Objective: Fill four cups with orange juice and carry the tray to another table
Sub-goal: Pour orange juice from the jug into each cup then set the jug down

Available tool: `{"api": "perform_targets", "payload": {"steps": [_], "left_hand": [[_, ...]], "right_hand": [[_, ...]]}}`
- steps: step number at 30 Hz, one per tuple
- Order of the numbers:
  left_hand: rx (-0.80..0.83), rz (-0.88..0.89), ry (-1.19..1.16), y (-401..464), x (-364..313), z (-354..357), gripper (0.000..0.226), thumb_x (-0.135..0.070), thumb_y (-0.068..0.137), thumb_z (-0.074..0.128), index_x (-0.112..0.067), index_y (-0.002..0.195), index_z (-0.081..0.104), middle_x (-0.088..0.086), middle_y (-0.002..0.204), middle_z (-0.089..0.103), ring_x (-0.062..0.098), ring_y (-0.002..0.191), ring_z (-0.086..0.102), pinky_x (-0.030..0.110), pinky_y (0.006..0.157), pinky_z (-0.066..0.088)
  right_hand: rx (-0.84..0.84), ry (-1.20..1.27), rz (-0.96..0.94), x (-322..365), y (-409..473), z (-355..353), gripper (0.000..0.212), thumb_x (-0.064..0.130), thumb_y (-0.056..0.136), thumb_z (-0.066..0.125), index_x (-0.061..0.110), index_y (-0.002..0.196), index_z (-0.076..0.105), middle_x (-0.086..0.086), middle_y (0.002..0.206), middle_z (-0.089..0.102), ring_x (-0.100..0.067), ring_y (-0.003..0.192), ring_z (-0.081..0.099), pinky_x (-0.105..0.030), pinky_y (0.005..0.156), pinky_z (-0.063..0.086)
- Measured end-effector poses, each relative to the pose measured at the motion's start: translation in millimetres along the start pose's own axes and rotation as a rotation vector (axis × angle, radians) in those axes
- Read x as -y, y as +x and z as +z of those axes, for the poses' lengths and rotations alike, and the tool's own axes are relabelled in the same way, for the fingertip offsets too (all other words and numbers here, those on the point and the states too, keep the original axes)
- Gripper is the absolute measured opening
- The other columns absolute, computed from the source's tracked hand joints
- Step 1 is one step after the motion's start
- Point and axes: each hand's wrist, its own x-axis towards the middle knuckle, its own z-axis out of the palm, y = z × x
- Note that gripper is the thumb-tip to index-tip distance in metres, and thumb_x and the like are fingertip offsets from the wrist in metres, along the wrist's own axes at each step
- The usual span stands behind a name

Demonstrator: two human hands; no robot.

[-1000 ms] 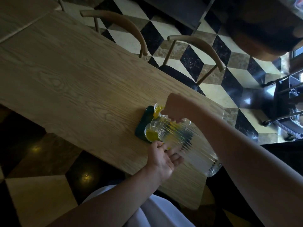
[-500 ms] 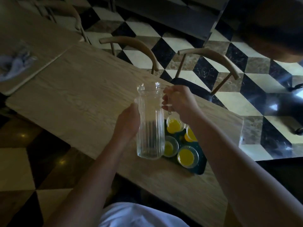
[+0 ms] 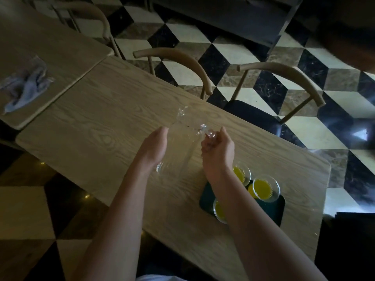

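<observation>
**Empty jug moved off the tray; cups stand filled**

Since half a second ago the jug [image 3: 182,142] has shifted away from the tray [image 3: 272,207] toward 10 o'clock, and now stands, or nearly stands, on bare bench [image 3: 97,126], clear of the cups. It looks empty, and motion blur makes its outline hard to trace.

The left hand [image 3: 154,147] lies flat against the jug's left side, fingers straight, a wide grip that steadies rather than clasps. The right hand [image 3: 218,145] is curled narrow near the jug's top on its right side, apparently on the handle; whether it truly closes on it cannot be told through the blur.

The tray sits at about 4 o'clock from the hands, near the bench's right end and close to the near edge. It holds cups of orange juice [image 3: 263,188]: three show plainly, and a fourth seems partly hidden between them and behind the right forearm. Pouring looks finished.

The coming move turns on that 4 o'clock bearing. The tray's long axis runs roughly from 10 to 4 o'clock, along the bench's length. The right hand is nearer, its forearm already crossing the tray's left end; the left must travel further. Both must let go of the jug first, then take opposite ends of the tray.
</observation>
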Motion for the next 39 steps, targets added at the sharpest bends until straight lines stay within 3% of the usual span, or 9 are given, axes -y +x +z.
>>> {"api": "perform_targets", "payload": {"steps": [2, 6, 9, 13, 18, 28, 39], "left_hand": [[0.014, 0.041, -0.181, 7.3, 13.8, 9.2, 0.041, -0.058, 0.085, 0.039, -0.039, 0.106, 0.069, -0.004, 0.126, 0.068, 0.014, 0.12, 0.061, 0.04, 0.109, 0.044], [0.015, 0.119, -0.451, 12.7, 26.3, 24.7, 0.028, -0.034, 0.096, 0.037, -0.037, 0.115, 0.057, -0.023, 0.118, 0.06, -0.001, 0.119, 0.054, 0.016, 0.102, 0.04], [0.064, 0.136, -0.451, 21.4, 40.9, 32.6, 0.034, -0.041, 0.1, 0.033, -0.048, 0.127, 0.051, -0.036, 0.129, 0.053, -0.012, 0.13, 0.046, 0.02, 0.113, 0.033], [0.07, 0.144, -0.48, 32.4, 54.1, 39.5, 0.04, -0.051, 0.095, 0.036, -0.05, 0.132, 0.05, -0.028, 0.142, 0.05, -0.001, 0.142, 0.04, 0.03, 0.119, 0.029], [0.043, 0.119, -0.556, 48.5, 59.7, 39.9, 0.036, -0.038, 0.095, 0.038, -0.048, 0.126, 0.054, -0.03, 0.132, 0.057, 0.0, 0.136, 0.047, 0.034, 0.12, 0.032], [-0.005, 0.095, -0.598, 51.9, 58.1, 38.2, 0.037, -0.029, 0.092, 0.04, -0.046, 0.119, 0.058, -0.035, 0.115, 0.068, -0.004, 0.124, 0.056, 0.022, 0.106, 0.039], [-0.02, 0.116, -0.577, 54.2, 65.2, 41.5, 0.042, -0.025, 0.092, 0.04, -0.05, 0.118, 0.061, -0.034, 0.122, 0.066, -0.002, 0.128, 0.053, 0.021, 0.104, 0.038]], "right_hand": [[-0.022, 0.013, -0.041, -3.0, 9.0, 1.2, 0.041, 0.024, 0.104, 0.045, 0.017, 0.063, 0.048, 0.004, 0.051, 0.047, -0.01, 0.047, 0.04, -0.024, 0.049, 0.034], [-0.03, -0.014, -0.124, -5.2, 33.1, 2.1, 0.04, 0.013, 0.099, 0.043, 0.014, 0.059, 0.046, 0.001, 0.042, 0.037, -0.012, 0.044, 0.04, -0.028, 0.048, 0.032], [-0.019, -0.061, -0.15, -8.6, 48.7, 3.8, 0.049, 0.012, 0.096, 0.044, 0.018, 0.048, 0.052, 0.002, 0.041, 0.036, -0.012, 0.044, 0.041, -0.029, 0.048, 0.032], [0.009, -0.147, -0.196, -10.2, 60.9, 10.7, 0.06, 0.01, 0.094, 0.043, 0.022, 0.037, 0.055, 0.003, 0.039, 0.043, -0.013, 0.042, 0.041, -0.027, 0.045, 0.033], [0.003, -0.253, -0.211, -14.5, 68.7, 17.9, 0.057, 0.008, 0.091, 0.045, 0.021, 0.037, 0.057, 0.002, 0.045, 0.054, -0.016, 0.048, 0.041, -0.029, 0.047, 0.034], [0.033, -0.301, -0.205, -21.1, 78.4, 22.6, 0.055, 0.009, 0.091, 0.044, 0.02, 0.039, 0.055, 0.001, 0.045, 0.053, -0.016, 0.045, 0.04, -0.03, 0.048, 0.032], [0.01, -0.318, -0.21, -25.4, 84.2, 17.3, 0.052, 0.012, 0.092, 0.045, 0.018, 0.042, 0.056, -0.004, 0.05, 0.057, -0.019, 0.048, 0.042, -0.029, 0.046, 0.033]]}}
